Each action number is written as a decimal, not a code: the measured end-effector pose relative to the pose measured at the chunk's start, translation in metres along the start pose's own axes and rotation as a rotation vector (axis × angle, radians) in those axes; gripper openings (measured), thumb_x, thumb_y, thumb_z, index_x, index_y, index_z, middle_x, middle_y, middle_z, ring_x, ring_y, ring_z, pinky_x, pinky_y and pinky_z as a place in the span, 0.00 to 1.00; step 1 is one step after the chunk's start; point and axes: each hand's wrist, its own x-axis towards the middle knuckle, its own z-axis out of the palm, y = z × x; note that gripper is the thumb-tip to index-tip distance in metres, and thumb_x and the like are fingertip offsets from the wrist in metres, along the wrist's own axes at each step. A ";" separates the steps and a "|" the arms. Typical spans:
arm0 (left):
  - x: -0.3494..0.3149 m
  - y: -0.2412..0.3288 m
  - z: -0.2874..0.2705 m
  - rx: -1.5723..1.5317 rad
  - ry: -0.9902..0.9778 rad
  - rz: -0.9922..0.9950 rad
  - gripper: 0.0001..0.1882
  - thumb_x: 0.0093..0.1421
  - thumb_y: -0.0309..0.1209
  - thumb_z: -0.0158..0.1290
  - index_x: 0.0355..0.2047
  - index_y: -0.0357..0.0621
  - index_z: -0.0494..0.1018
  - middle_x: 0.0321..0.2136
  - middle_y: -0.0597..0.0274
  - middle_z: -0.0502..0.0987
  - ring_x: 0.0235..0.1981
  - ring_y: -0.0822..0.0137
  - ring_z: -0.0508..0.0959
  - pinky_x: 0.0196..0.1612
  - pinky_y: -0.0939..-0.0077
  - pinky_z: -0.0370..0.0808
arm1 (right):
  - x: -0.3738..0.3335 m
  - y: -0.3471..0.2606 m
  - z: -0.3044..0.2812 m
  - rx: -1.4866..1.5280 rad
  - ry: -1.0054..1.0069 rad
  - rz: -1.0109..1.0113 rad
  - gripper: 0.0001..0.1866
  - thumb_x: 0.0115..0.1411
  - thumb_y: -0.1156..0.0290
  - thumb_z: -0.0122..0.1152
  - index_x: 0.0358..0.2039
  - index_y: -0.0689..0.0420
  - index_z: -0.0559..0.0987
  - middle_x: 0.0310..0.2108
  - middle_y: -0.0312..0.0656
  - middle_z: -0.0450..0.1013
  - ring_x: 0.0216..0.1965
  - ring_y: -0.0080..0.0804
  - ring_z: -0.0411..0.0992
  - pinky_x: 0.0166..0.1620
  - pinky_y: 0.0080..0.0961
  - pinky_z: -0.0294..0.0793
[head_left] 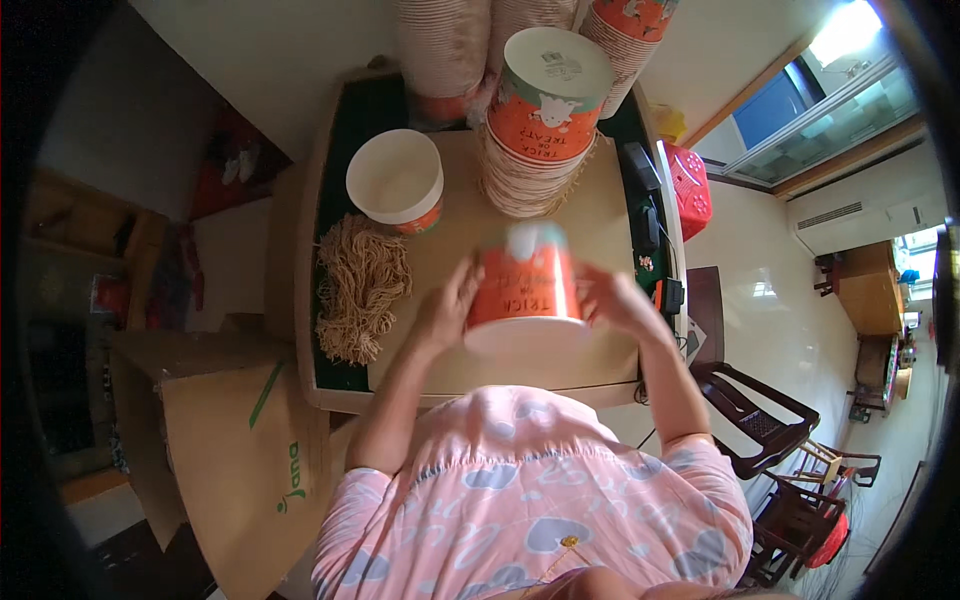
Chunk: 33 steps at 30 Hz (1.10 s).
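Between my two hands is an orange paper bucket (pixel 522 285) with a green band and dark lettering, blurred by motion. Its wide white rim points toward me and its narrower end faces away. My left hand (pixel 458 303) grips its left side, while my right hand (pixel 610 298) is against the right side, fingers partly smeared. Farther left, a white-lined bucket (pixel 395 180) stands with its mouth up. Below it lies a heap of beige cords (pixel 362 290). Beyond my hands, an upturned orange bucket (pixel 545 115) tops a stack with beige cords (pixel 525 180) hanging around it.
Tall wrapped bucket stacks (pixel 443 45) and another orange stack (pixel 628 35) line the table's back. A cardboard sheet (pixel 460 215) covers much of the green tabletop. Dark devices (pixel 645 190) sit along its right edge. A large cardboard box (pixel 240 430) stands at left, a red stool (pixel 687 190) at right.
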 end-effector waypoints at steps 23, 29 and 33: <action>0.160 0.065 -0.039 0.425 0.659 0.787 0.34 0.53 0.21 0.49 0.61 0.42 0.51 0.57 0.42 0.57 0.57 0.43 0.59 0.57 0.56 0.62 | 0.132 -0.078 -0.068 -0.390 0.973 -1.103 0.14 0.57 0.83 0.47 0.45 0.62 0.71 0.44 0.50 0.69 0.47 0.45 0.68 0.50 0.32 0.67; 0.137 -0.012 -0.047 0.557 0.716 0.636 0.35 0.53 0.22 0.51 0.61 0.43 0.52 0.59 0.45 0.55 0.59 0.46 0.57 0.60 0.56 0.57 | 0.140 -0.002 -0.050 -0.633 0.903 -0.866 0.14 0.48 0.86 0.52 0.35 0.57 0.76 0.42 0.47 0.68 0.46 0.45 0.66 0.47 0.36 0.67; 0.114 -0.036 -0.101 0.550 0.865 0.459 0.29 0.57 0.27 0.49 0.59 0.42 0.55 0.58 0.47 0.56 0.60 0.50 0.56 0.60 0.55 0.56 | 0.134 -0.002 -0.027 -0.554 0.962 -0.861 0.18 0.48 0.86 0.51 0.40 0.56 0.74 0.42 0.47 0.68 0.46 0.46 0.65 0.47 0.36 0.67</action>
